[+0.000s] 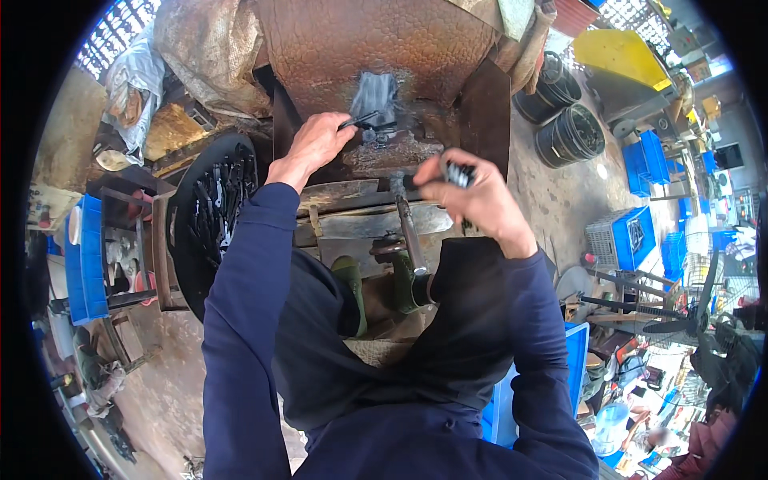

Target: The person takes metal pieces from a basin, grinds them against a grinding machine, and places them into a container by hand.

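Observation:
My left hand (315, 146) is closed, pinching a thin black metal piece (358, 120) by its near end. The piece points right, above a small metal block (379, 136) in the rusty work bay. My right hand (480, 196) is slightly blurred and curled round the dark handle of what looks like a hammer (409, 228). Its long metal head runs toward my knees and ends in a bright face. To the left of my left forearm, a round black basin (186, 232) holds many similar black metal pieces (218, 200).
A rusty metal sheet (376, 40) backs the bay, with side walls left and right (486, 120). Wooden boards (344, 192) lie across its front. Black buckets (570, 138) and blue crates (622, 238) stand to the right. A blue bin (576, 352) sits beside my right leg.

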Available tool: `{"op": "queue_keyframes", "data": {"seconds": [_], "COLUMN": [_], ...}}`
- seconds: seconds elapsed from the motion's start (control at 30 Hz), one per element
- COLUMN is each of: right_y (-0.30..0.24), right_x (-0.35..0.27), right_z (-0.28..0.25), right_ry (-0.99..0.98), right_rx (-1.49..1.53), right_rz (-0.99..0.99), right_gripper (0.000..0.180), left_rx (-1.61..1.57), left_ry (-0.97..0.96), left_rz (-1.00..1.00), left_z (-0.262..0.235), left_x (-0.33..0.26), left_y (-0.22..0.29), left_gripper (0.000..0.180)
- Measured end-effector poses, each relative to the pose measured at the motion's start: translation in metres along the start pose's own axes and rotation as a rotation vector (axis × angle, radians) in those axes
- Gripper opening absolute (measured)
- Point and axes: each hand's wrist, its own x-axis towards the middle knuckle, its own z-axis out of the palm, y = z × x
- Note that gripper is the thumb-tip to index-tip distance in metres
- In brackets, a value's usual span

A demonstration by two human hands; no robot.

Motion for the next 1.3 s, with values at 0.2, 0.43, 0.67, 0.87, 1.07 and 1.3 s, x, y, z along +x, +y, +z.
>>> {"op": "queue_keyframes", "data": {"seconds": [0.2, 0.43, 0.67, 0.87, 1.07, 1.3], "right_y": [-0.001, -0.01, -0.01, -0.013, -0.001, 0.005], "right_x": [0.046, 0.08, 0.083, 0.075, 0.065, 0.054], "right_z": [-0.004, 0.027, 0.032, 0.026, 0.007, -0.01], "right_ry": [0.359, 0.407, 0.399, 0.396, 0.434, 0.469], "right_rx": [0.586, 0.731, 0.649, 0.703, 0.848, 1.057], "right_rz": [0.036, -0.058, -0.153, -0.125, 0.013, 0.139], "right_gripper": [0.021, 0.021, 0.018, 0.018, 0.018, 0.015], "left_rx": [-0.341, -0.819, -1.028, -0.983, -0.449, -0.325], "left_ry": [-0.031, -0.063, -0.093, -0.072, -0.321, -0.224], "left_rz": [-0.232, -0.276, -0.329, -0.435, -0.415, 0.057], "left_z": [-0.026, -0.064, -0.059, -0.049, -0.019, 0.001], "left_x": [0.02, -0.002, -0.004, 0.002, 0.012, 0.009], "left_y": [0.041, 0.103, 0.099, 0.038, 0.011, 0.001], "left_gripper": [0.03, 0.031, 0.031, 0.026, 0.03, 0.023]}}
